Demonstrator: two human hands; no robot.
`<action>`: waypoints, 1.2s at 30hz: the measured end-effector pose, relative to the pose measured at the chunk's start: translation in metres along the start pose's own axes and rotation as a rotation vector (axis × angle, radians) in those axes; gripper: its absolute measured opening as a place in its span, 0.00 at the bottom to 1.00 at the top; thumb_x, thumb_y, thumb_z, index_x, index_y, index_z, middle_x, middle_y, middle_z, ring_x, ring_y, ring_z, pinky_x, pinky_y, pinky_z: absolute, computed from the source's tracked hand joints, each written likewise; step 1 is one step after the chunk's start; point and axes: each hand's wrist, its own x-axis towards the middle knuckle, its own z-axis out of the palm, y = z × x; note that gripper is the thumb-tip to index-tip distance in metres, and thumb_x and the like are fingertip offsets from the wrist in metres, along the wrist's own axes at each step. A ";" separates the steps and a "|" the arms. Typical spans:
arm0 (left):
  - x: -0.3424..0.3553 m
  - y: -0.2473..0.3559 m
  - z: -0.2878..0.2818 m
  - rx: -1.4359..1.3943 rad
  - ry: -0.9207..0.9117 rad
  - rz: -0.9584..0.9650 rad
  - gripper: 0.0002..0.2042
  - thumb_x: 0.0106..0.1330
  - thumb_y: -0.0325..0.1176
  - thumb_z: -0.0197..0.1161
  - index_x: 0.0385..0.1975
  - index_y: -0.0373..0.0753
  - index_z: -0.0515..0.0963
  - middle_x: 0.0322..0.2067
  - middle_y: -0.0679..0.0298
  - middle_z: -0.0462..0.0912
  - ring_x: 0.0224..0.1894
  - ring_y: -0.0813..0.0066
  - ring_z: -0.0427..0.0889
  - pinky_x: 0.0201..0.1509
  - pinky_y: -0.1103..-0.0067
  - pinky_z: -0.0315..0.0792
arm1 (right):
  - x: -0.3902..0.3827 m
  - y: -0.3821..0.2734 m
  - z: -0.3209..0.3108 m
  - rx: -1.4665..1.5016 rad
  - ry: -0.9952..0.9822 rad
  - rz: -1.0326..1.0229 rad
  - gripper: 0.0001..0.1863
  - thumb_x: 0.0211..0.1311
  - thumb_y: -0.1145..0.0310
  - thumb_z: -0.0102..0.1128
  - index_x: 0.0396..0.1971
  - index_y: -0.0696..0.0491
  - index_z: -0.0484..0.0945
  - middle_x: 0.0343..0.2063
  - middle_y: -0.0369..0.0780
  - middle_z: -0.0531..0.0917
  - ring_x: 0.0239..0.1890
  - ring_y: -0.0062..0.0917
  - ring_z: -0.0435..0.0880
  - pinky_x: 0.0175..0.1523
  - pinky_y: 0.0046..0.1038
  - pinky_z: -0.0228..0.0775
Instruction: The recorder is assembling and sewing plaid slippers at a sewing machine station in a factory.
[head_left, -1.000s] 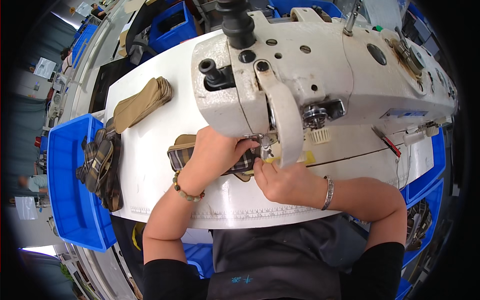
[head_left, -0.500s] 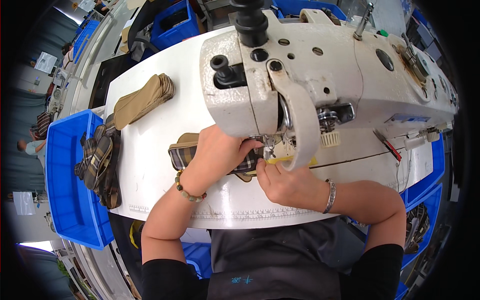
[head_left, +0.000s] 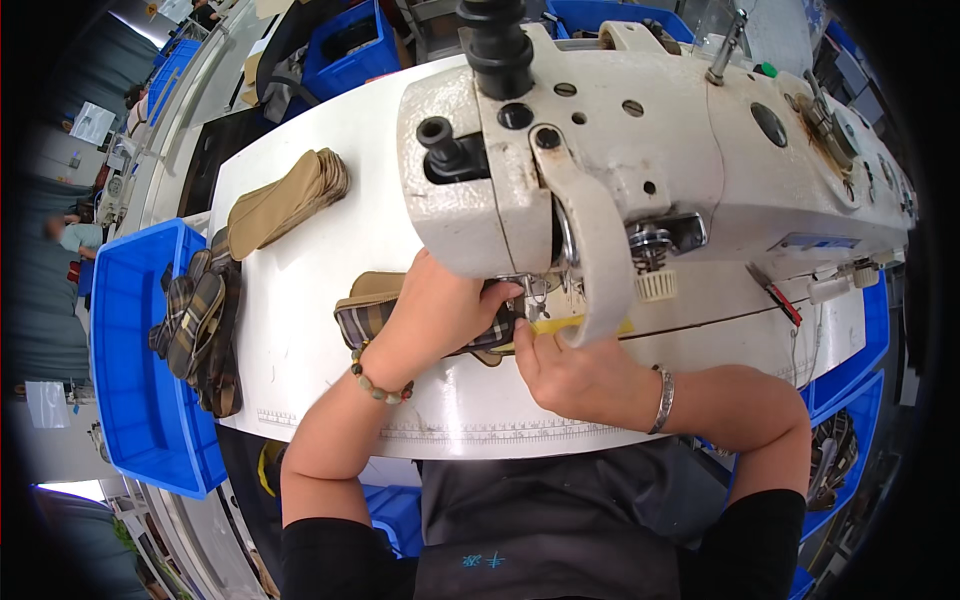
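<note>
The left hand (head_left: 440,310) lies across a brown-and-dark plaid fabric piece with a tan lining and a zipper (head_left: 365,318), its thumb and fingertips drawn narrowly together on the piece close to the needle. The right hand (head_left: 580,378) is curled, thumb and forefinger pinching the near edge of the same piece; its other fingers are folded in. The piece lies flat on the white tabletop (head_left: 300,370), its right end at the metal presser foot (head_left: 530,290). A beaded bracelet (head_left: 378,388) circles the left wrist, a silver bracelet (head_left: 663,400) the right.

A flat yellow strip (head_left: 550,325) lies just beside the right fingertips, partly behind the curved white lever of the off-white metal sewing machine (head_left: 620,120) overhead. Farther right are red-handled snips (head_left: 785,305). Toward the left, well apart from the hands, rests a stack of tan rounded fabric pieces (head_left: 290,203). Beyond the table's left edge stands a blue plastic bin (head_left: 150,370), with plaid fabric pieces (head_left: 205,330) heaped over its near side.
</note>
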 end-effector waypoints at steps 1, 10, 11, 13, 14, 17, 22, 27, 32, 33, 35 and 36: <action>-0.001 0.000 0.000 -0.013 -0.003 -0.008 0.14 0.52 0.30 0.73 0.39 0.37 0.83 0.30 0.53 0.84 0.35 0.47 0.82 0.39 0.63 0.75 | 0.001 0.000 0.000 0.000 -0.021 -0.004 0.18 0.47 0.74 0.61 0.40 0.68 0.82 0.15 0.33 0.73 0.15 0.16 0.74 0.18 0.21 0.65; 0.006 0.009 -0.001 -0.036 -0.158 -0.311 0.10 0.57 0.31 0.68 0.40 0.43 0.85 0.33 0.57 0.86 0.37 0.54 0.85 0.40 0.66 0.78 | -0.002 0.008 -0.002 -0.037 -0.094 0.025 0.20 0.46 0.72 0.60 0.40 0.66 0.83 0.12 0.29 0.69 0.14 0.18 0.72 0.19 0.26 0.63; 0.007 0.007 0.000 -0.036 -0.158 -0.314 0.10 0.57 0.31 0.68 0.40 0.43 0.85 0.33 0.57 0.86 0.37 0.54 0.85 0.40 0.66 0.78 | -0.003 0.010 -0.002 -0.035 -0.093 0.023 0.20 0.46 0.72 0.60 0.40 0.66 0.83 0.12 0.29 0.69 0.14 0.18 0.72 0.19 0.26 0.63; 0.010 0.002 0.000 -0.048 -0.066 -0.184 0.10 0.57 0.32 0.67 0.40 0.44 0.85 0.33 0.57 0.86 0.37 0.54 0.85 0.40 0.66 0.78 | -0.002 0.012 0.001 -0.076 -0.132 0.043 0.22 0.44 0.70 0.61 0.42 0.65 0.83 0.12 0.31 0.71 0.14 0.20 0.74 0.20 0.27 0.64; 0.012 0.002 -0.001 -0.024 -0.071 -0.173 0.11 0.58 0.32 0.65 0.41 0.45 0.84 0.34 0.58 0.86 0.38 0.54 0.85 0.39 0.66 0.79 | -0.003 0.014 0.006 -0.076 -0.131 0.045 0.22 0.44 0.70 0.61 0.42 0.65 0.83 0.12 0.31 0.71 0.14 0.20 0.74 0.20 0.27 0.64; 0.017 -0.006 0.005 -0.027 -0.034 -0.124 0.13 0.58 0.34 0.67 0.43 0.46 0.84 0.37 0.60 0.86 0.41 0.57 0.85 0.42 0.66 0.78 | -0.010 0.021 0.032 -0.044 -0.026 0.032 0.22 0.44 0.70 0.62 0.42 0.64 0.82 0.12 0.33 0.73 0.15 0.23 0.75 0.20 0.27 0.64; 0.026 -0.027 0.029 0.012 0.106 -0.004 0.16 0.58 0.37 0.69 0.46 0.48 0.83 0.43 0.60 0.86 0.46 0.60 0.84 0.46 0.66 0.78 | -0.019 0.028 0.051 -0.053 -0.060 0.018 0.20 0.48 0.72 0.62 0.43 0.61 0.80 0.15 0.38 0.77 0.17 0.30 0.79 0.22 0.32 0.69; 0.029 -0.029 0.029 -0.007 0.004 -0.196 0.16 0.57 0.38 0.69 0.47 0.48 0.83 0.44 0.59 0.86 0.47 0.58 0.84 0.46 0.67 0.78 | -0.009 0.027 0.025 0.107 -0.104 0.185 0.20 0.49 0.74 0.61 0.45 0.61 0.80 0.19 0.38 0.79 0.20 0.29 0.81 0.25 0.32 0.72; 0.035 -0.026 0.025 -0.003 -0.050 -0.231 0.14 0.54 0.39 0.69 0.40 0.46 0.85 0.36 0.56 0.87 0.39 0.54 0.85 0.40 0.67 0.79 | -0.004 0.031 0.011 -0.138 -0.074 0.068 0.22 0.49 0.73 0.59 0.48 0.62 0.80 0.22 0.36 0.82 0.24 0.27 0.84 0.28 0.29 0.74; 0.037 -0.023 0.023 -0.013 -0.106 -0.284 0.13 0.53 0.39 0.69 0.38 0.45 0.85 0.33 0.56 0.87 0.36 0.53 0.85 0.37 0.66 0.79 | -0.003 0.030 0.004 -0.141 -0.172 0.090 0.23 0.49 0.73 0.59 0.49 0.62 0.79 0.25 0.37 0.83 0.26 0.27 0.85 0.29 0.29 0.75; 0.032 -0.031 0.024 -0.161 -0.035 -0.223 0.13 0.53 0.40 0.70 0.36 0.45 0.85 0.31 0.56 0.86 0.35 0.53 0.85 0.36 0.66 0.79 | -0.003 0.029 0.001 -0.144 -0.272 0.114 0.24 0.49 0.72 0.58 0.50 0.62 0.79 0.27 0.38 0.84 0.28 0.27 0.86 0.31 0.28 0.76; 0.029 -0.034 0.025 -0.304 0.038 -0.164 0.12 0.52 0.41 0.70 0.35 0.45 0.85 0.29 0.56 0.86 0.33 0.52 0.85 0.34 0.66 0.78 | -0.004 0.029 0.001 -0.113 -0.268 0.126 0.24 0.49 0.72 0.57 0.50 0.62 0.79 0.29 0.39 0.85 0.29 0.28 0.86 0.32 0.28 0.76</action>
